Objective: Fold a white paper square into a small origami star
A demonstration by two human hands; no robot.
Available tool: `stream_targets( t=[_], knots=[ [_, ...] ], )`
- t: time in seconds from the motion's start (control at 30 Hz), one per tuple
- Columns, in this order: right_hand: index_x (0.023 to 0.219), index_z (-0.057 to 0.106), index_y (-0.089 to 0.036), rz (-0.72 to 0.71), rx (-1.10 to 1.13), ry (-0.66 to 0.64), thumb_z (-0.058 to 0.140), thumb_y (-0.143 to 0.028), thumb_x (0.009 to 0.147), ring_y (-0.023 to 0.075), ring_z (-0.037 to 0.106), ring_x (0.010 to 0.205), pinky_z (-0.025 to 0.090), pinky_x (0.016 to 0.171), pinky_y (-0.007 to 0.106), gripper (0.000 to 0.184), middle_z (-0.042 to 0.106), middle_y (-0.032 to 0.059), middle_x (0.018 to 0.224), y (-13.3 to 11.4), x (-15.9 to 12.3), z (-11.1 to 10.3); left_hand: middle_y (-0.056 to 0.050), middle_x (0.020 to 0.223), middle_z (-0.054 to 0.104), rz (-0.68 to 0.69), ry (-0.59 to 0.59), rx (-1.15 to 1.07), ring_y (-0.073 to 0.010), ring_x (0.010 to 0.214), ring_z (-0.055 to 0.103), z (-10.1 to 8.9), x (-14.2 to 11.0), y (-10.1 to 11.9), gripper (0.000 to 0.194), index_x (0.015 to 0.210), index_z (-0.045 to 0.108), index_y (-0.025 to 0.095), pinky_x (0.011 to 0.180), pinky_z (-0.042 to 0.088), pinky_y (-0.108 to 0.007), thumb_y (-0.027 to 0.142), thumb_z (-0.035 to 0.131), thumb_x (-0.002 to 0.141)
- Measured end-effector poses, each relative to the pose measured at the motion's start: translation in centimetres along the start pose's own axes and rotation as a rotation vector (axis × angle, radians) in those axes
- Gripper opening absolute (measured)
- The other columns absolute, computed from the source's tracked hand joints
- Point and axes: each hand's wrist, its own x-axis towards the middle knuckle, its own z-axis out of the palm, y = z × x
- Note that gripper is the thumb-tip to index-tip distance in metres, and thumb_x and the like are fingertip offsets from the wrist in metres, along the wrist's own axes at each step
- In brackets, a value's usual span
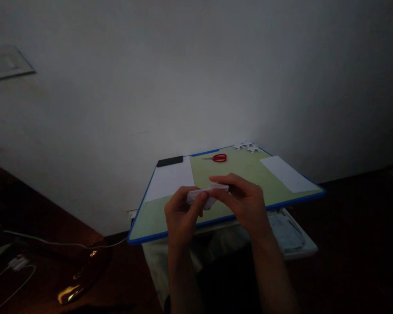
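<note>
Both my hands hold a small folded piece of white paper point(207, 196) just above the near edge of a green board with a blue rim point(249, 174). My left hand point(182, 214) pinches the paper's left end from below. My right hand point(241, 199) grips its right end, fingers closed over the top. Red-handled scissors point(218, 158) lie at the far side of the board, apart from both hands.
A white sheet point(170, 179) lies on the board's left, another white sheet point(287, 173) on its right, a black block point(169, 161) at the far left corner, and white paper cut-outs point(249, 147) at the far edge. White cables point(19, 261) run over the dark floor at left. A pale wall stands behind.
</note>
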Motion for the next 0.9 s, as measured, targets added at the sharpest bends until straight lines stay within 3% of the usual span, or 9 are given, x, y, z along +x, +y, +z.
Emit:
stream_targets(
  t=[0.1,0.2,0.3,0.43,0.53,0.73,0.9],
  knots=[
    [0.117,0.079,-0.027,0.085,0.118,0.032,0.088,-0.031,0.081,0.0168,0.070,0.077,0.060,0.073,0.031,0.037,0.076,0.0006,0.088,0.16,-0.12,0.58,0.002,0.064,0.068,0.014,0.093,-0.052,-0.0103,0.053,0.060,0.52,-0.01,-0.26,0.026,0.083,0.073,0.017,0.048,0.048,-0.019,0.040,0.086,0.084],
    [0.101,0.080,-0.024,0.090,0.108,0.066,0.088,-0.033,0.081,0.0174,0.072,0.075,0.061,0.071,0.030,0.023,0.077,0.0011,0.083,0.12,-0.20,0.83,0.003,0.066,0.068,0.027,0.116,-0.083,-0.0107,0.055,0.061,0.67,0.01,-0.31,0.025,0.084,0.072,0.018,0.051,0.050,-0.020,0.039,0.086,0.084],
    [0.088,0.080,-0.022,0.073,0.058,0.073,0.085,-0.032,0.084,0.0183,0.072,0.076,0.060,0.072,0.030,0.011,0.079,0.0022,0.082,0.07,-0.27,0.60,0.001,0.072,0.071,0.043,0.027,-0.054,-0.0113,0.061,0.062,0.47,-0.03,-0.12,0.021,0.085,0.076,0.019,0.055,0.050,-0.021,0.038,0.085,0.085],
    [0.086,0.081,-0.023,0.041,0.005,0.004,0.084,-0.028,0.086,0.0182,0.071,0.079,0.057,0.072,0.029,0.006,0.078,0.0018,0.081,0.08,-0.30,0.22,-0.002,0.080,0.075,0.055,-0.037,-0.003,-0.0135,0.069,0.064,0.27,-0.12,-0.01,0.014,0.089,0.082,0.021,0.060,0.050,-0.023,0.035,0.083,0.089],
    [0.086,0.082,-0.024,0.034,0.009,-0.009,0.084,-0.029,0.087,0.0183,0.071,0.079,0.058,0.074,0.031,0.005,0.079,0.0014,0.083,0.10,-0.30,0.18,-0.002,0.081,0.075,0.089,-0.009,-0.007,-0.0150,0.074,0.065,0.28,-0.13,-0.29,0.010,0.087,0.083,0.021,0.066,0.050,-0.025,0.031,0.082,0.090],
    [0.106,0.082,-0.028,0.026,0.052,-0.137,0.080,-0.030,0.091,0.0185,0.074,0.089,0.060,0.081,0.033,0.015,0.081,0.0019,0.099,0.28,-0.35,0.17,0.000,0.077,0.073,0.101,0.058,-0.124,-0.0135,0.072,0.062,0.25,-0.09,-0.98,0.005,0.084,0.083,0.024,0.065,0.048,-0.025,0.028,0.084,0.087],
    [0.094,0.079,-0.025,-0.045,-0.072,-0.083,0.075,-0.027,0.095,0.0162,0.071,0.082,0.056,0.076,0.030,0.004,0.078,0.0000,0.088,0.23,-0.29,0.39,0.001,0.079,0.075,0.142,0.045,-0.068,-0.0133,0.074,0.064,0.34,-0.20,-0.53,0.003,0.085,0.084,0.025,0.068,0.048,-0.025,0.023,0.084,0.087]
  ],
)
